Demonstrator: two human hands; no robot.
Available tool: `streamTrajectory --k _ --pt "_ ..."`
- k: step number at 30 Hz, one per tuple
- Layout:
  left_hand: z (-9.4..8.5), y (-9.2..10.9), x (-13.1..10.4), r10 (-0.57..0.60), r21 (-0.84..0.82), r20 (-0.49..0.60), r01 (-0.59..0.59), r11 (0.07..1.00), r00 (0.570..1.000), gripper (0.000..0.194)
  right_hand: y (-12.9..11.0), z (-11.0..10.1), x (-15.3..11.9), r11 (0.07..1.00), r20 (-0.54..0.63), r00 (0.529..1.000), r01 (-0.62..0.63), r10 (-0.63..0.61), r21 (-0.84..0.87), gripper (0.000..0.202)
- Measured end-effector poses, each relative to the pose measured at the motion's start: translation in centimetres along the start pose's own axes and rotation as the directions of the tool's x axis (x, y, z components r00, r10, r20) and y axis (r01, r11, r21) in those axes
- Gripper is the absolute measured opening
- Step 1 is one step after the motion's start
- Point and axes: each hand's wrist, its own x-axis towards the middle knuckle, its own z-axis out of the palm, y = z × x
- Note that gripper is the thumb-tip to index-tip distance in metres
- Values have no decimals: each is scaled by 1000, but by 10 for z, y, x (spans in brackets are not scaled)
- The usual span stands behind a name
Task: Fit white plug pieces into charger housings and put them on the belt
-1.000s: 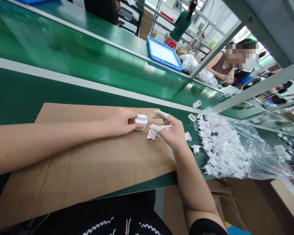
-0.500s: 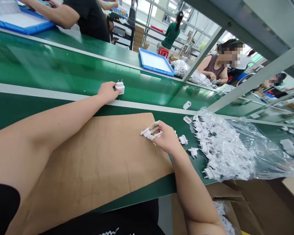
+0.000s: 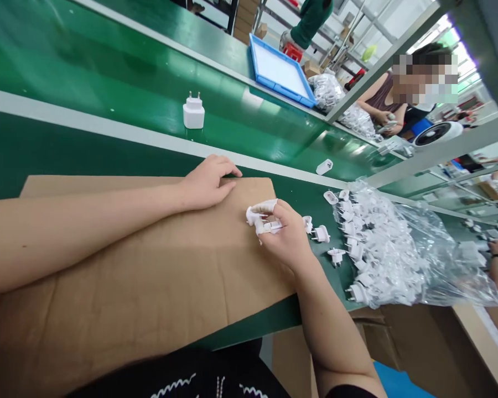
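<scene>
Head view: three loose plugs (image 3: 321,234) near right grip (image 3: 288,235)

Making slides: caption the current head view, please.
Right hand holds white plug part over cardboard; left hand empty; white charger stands on green surface.

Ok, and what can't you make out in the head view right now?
Head view, all of these:
1. White plug part in the right hand: its full shape, partly hidden by the white-tipped fingers.
2. Pile of plug parts: the lower pieces, hidden by those on top.
3. Two-pin charger: any printing, too small to read.
4. Co-worker in green: the head, cut off by the top edge.
</scene>
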Motion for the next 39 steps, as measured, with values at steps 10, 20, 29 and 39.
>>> streamTrajectory --k 10,20,29,39 --pt "0 -4 3 -47 -109 -7 46 993 999 19 -10 13 -2 954 -64 983 -152 174 257 20" --pt "2 -5 2 -71 -138 -12 68 988 997 19 -4 17 -6 999 -80 996 -38 40 15 17" --pt "1 -1 3 -111 -106 11 112 988 994 20 -15 5 -6 996 41 999 -19 22 -82 13" --pt "4 -5 3 -100 -136 -19 96 986 995 19 -13 7 -6 991 -55 990 -124 126 42 14"
